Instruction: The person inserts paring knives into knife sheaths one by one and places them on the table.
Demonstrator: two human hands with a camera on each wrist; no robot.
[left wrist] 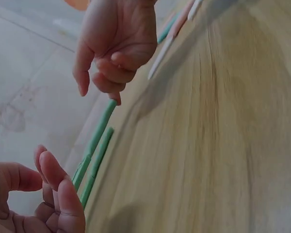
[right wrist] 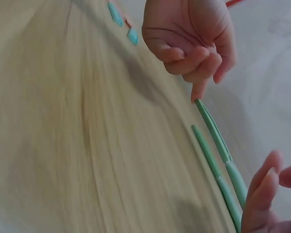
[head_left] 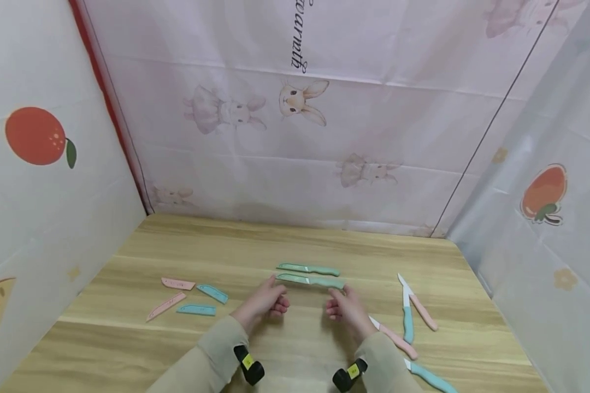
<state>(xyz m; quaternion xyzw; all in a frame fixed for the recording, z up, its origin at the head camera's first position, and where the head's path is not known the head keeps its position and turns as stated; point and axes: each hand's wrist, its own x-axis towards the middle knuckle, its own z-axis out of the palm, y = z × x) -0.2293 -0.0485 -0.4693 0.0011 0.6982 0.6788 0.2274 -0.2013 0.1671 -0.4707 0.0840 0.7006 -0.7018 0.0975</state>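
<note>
Two green knives in green sheaths lie nearly parallel at the table's middle, handles to the right. My left hand (head_left: 267, 299) is at the sheath end of the nearer green knife (head_left: 324, 282); in the right wrist view one fingertip (right wrist: 198, 92) meets the sheath's tip. At the handle end is my right hand (head_left: 345, 308), and the left wrist view shows its fingertip (left wrist: 116, 97) touching the handle. The other fingers of both hands are loosely bent. Just beyond lies the farther green knife (head_left: 324, 270), which neither hand touches.
Left on the wooden table (head_left: 128, 338) lie two pink sheaths (head_left: 178, 284) and two blue sheaths (head_left: 196, 310). Bare-bladed knives lie right: a pink-handled knife (head_left: 424, 313) crossing a blue-handled knife (head_left: 408, 323), and another pink one (head_left: 398, 341) and blue one (head_left: 432, 377) nearer. Printed curtains surround the table.
</note>
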